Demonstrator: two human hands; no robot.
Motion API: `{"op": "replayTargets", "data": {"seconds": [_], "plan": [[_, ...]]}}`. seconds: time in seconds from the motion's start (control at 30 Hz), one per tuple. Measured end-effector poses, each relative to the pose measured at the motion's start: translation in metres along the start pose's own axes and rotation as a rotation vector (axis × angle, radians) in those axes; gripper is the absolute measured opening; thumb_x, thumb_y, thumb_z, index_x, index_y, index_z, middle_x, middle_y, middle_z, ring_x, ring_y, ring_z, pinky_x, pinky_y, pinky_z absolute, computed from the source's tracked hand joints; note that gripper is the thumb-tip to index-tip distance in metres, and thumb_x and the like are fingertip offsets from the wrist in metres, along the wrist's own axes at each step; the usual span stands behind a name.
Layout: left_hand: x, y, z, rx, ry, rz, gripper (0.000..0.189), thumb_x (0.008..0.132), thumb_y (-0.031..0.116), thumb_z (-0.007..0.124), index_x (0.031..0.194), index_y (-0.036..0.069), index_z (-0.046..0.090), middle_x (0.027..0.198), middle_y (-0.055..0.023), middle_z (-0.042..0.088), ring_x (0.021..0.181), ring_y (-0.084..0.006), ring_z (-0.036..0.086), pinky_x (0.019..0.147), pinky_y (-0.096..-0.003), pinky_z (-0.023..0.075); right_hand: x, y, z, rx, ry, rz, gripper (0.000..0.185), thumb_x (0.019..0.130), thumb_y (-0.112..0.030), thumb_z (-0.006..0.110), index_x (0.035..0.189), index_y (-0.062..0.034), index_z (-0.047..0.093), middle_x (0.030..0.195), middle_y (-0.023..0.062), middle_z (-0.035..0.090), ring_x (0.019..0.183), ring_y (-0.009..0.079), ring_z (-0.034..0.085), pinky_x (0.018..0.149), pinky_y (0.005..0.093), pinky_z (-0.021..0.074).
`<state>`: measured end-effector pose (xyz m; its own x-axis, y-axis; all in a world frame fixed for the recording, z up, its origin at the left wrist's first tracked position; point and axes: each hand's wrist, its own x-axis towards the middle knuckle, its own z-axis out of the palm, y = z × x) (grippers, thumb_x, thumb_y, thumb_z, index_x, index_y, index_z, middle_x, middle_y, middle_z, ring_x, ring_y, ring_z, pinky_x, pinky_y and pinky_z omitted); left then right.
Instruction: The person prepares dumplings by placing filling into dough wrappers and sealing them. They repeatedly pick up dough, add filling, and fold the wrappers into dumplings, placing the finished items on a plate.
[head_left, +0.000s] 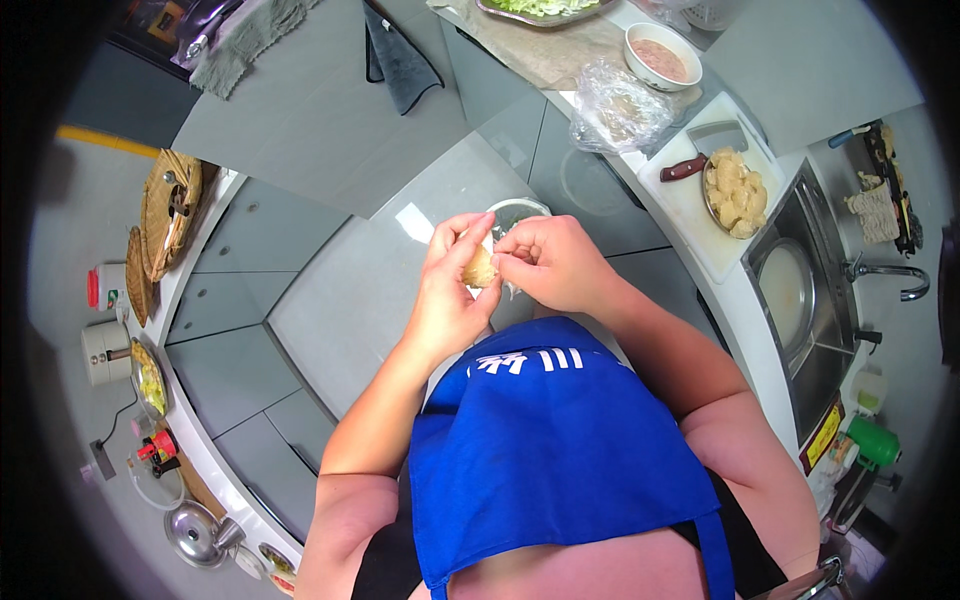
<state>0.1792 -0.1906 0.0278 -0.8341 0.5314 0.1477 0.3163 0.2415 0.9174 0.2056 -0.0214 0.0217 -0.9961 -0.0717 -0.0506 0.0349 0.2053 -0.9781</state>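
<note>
In front of the blue apron (559, 450), my left hand (454, 285) holds a pale yellow piece of food (479, 268), its kind not clear, between thumb and fingers. My right hand (559, 262) is beside it, thumb and fingertips pinched together at the piece's right edge; whether something is between them is hidden. Below the hands a bin or bucket with a clear plastic liner (517, 210) shows its rim. A bowl of similar pale yellow pieces (737, 191) sits on a white cutting board (679, 206) at the right, next to a cleaver with a dark red handle (684, 169).
At the right is a steel sink (821, 315) with a basin and faucet (896, 277). The upper counter holds a bowl of pinkish paste (660, 61), plastic wrap (621, 109) and a tray of chopped greens (544, 9). Grey cabinets (232, 375) stand left, under a counter with a pot lid (193, 534).
</note>
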Motion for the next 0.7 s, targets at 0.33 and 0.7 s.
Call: {"op": "replayTargets", "data": {"seconds": [0.33, 0.7], "plan": [[0.007, -0.006, 0.007, 0.057, -0.022, -0.076, 0.065, 0.07, -0.011, 0.06, 0.131, 0.008, 0.052, 0.132, -0.0139, 0.04, 0.122, -0.0288, 0.045, 0.098, -0.0365, 0.0427, 0.011, 0.0, -0.003, -0.22, 0.033, 0.036, 0.015, 0.068, -0.015, 0.066, 0.075, -0.0019, 0.068, 0.061, 0.0115, 0.062, 0.054, 0.0205, 0.06, 0.052, 0.0322, 0.0457], [0.017, -0.031, 0.003, -0.122, -0.115, -0.079, 0.079, 0.07, -0.011, 0.065, 0.141, 0.01, 0.038, 0.134, -0.0113, 0.039, 0.121, -0.0238, 0.045, 0.098, -0.0337, 0.0426, 0.017, 0.018, -0.008, -0.41, 0.084, -0.169, 0.012, 0.068, -0.015, 0.064, 0.066, -0.0032, 0.064, 0.062, 0.0126, 0.062, 0.056, 0.0279, 0.06, 0.054, 0.0376, 0.0467]]}}
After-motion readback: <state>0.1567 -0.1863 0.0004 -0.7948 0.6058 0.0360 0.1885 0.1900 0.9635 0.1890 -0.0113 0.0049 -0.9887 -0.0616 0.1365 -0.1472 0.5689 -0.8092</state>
